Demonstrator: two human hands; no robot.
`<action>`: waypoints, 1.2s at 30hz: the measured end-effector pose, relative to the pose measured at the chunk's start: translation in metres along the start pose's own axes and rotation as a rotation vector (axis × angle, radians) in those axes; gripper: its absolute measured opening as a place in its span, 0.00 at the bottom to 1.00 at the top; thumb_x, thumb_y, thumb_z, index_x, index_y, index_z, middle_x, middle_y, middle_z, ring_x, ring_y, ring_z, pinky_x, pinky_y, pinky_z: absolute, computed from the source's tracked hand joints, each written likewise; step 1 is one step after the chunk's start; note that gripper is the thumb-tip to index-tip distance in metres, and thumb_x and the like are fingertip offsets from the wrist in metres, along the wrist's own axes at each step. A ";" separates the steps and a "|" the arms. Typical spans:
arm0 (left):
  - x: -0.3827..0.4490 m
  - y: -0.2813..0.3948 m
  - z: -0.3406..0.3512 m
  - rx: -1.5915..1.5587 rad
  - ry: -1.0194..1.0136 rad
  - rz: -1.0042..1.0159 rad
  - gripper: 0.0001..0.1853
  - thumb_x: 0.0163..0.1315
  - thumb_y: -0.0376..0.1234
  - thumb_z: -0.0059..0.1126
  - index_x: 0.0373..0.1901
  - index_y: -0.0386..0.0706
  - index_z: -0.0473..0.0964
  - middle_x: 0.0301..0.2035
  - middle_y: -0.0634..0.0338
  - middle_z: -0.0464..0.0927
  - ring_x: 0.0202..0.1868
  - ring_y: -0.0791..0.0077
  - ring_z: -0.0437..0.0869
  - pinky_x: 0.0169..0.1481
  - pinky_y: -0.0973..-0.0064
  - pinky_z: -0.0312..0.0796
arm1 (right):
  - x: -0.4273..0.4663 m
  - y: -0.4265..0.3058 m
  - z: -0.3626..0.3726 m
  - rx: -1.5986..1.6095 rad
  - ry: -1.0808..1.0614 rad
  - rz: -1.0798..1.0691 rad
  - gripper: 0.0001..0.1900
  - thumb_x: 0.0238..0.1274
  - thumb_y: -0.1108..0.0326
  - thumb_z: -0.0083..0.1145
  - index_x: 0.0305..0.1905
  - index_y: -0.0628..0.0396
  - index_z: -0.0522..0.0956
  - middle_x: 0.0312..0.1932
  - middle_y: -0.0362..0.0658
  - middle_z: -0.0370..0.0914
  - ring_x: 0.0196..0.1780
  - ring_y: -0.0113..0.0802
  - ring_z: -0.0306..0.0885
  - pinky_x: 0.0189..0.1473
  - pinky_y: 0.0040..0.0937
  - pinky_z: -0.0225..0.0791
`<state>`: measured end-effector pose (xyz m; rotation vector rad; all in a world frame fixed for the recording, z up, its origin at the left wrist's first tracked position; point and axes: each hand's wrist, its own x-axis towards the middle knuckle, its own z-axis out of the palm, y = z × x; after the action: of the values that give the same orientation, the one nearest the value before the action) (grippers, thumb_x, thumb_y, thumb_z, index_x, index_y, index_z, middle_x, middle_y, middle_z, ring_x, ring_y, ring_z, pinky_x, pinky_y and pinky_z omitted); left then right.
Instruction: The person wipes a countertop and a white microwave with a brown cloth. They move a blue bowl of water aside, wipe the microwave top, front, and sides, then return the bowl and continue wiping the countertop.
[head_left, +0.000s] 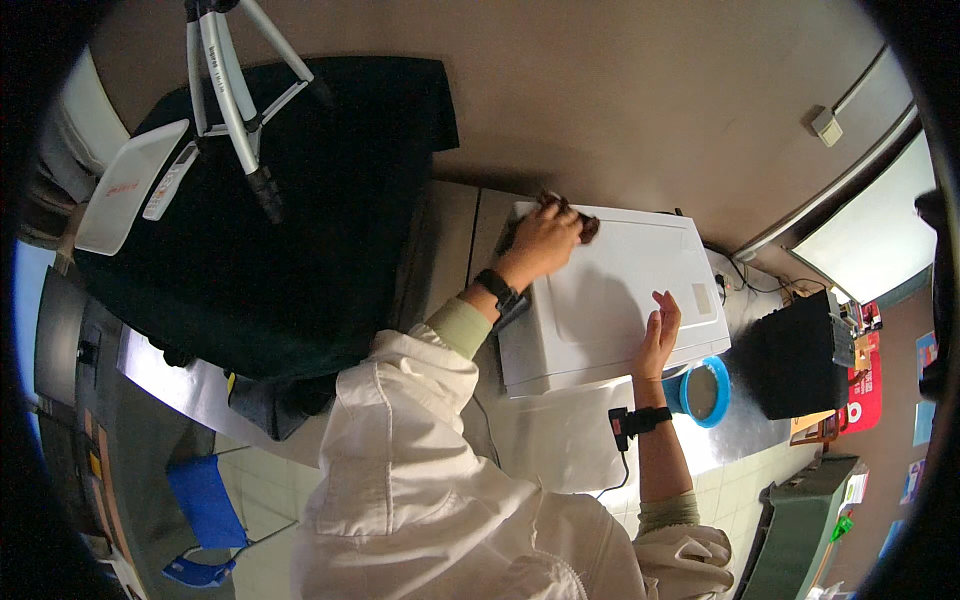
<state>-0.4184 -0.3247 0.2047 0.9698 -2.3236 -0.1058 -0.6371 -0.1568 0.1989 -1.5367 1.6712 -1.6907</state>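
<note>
A white box-shaped appliance (600, 292), which looks like a microwave oven, sits on a metal table. My left hand (541, 244) presses a crumpled dark brown cloth (589, 227) on its top, near the far left corner. Nothing is in my right hand (658, 337), whose fingers are apart over the near right edge of the appliance; contact there is unclear. Beside that hand, to the right, stands a blue bucket (718, 379) with cloudy greyish liquid inside. A pale, shiny panel (562, 431) extends from the appliance's near side towards me.
To the left, a dark cloth (322, 225) covers a raised surface bearing a silver tripod (229, 90), a translucent plastic lid (131, 191) and a white remote control (169, 184). A black box (802, 356) stands right of the bucket. Cables (757, 285) run along the wall. A blue chair (206, 502) stands lower left.
</note>
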 end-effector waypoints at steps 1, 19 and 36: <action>0.008 -0.011 0.002 0.032 0.071 0.004 0.12 0.65 0.36 0.53 0.42 0.39 0.80 0.48 0.53 0.80 0.55 0.51 0.75 0.60 0.52 0.68 | 0.000 -0.002 0.000 -0.012 -0.004 0.000 0.32 0.71 0.46 0.50 0.68 0.59 0.63 0.63 0.52 0.69 0.69 0.43 0.63 0.74 0.45 0.47; -0.024 -0.075 0.065 -0.910 0.498 -0.567 0.26 0.76 0.47 0.35 0.63 0.36 0.68 0.63 0.50 0.69 0.65 0.57 0.68 0.70 0.65 0.58 | 0.000 -0.009 0.001 -0.056 -0.025 0.007 0.28 0.72 0.49 0.48 0.65 0.60 0.67 0.60 0.51 0.73 0.66 0.41 0.67 0.71 0.42 0.51; -0.153 -0.120 0.221 -0.647 0.228 -0.863 0.25 0.78 0.40 0.30 0.67 0.34 0.62 0.66 0.47 0.64 0.68 0.58 0.65 0.72 0.67 0.55 | 0.003 -0.002 0.002 -0.067 -0.091 -0.058 0.21 0.74 0.59 0.40 0.63 0.62 0.68 0.59 0.52 0.73 0.67 0.42 0.67 0.74 0.42 0.49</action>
<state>-0.3860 -0.3435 -0.0871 1.4387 -1.3642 -0.9622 -0.6360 -0.1596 0.2012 -1.6819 1.6674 -1.5823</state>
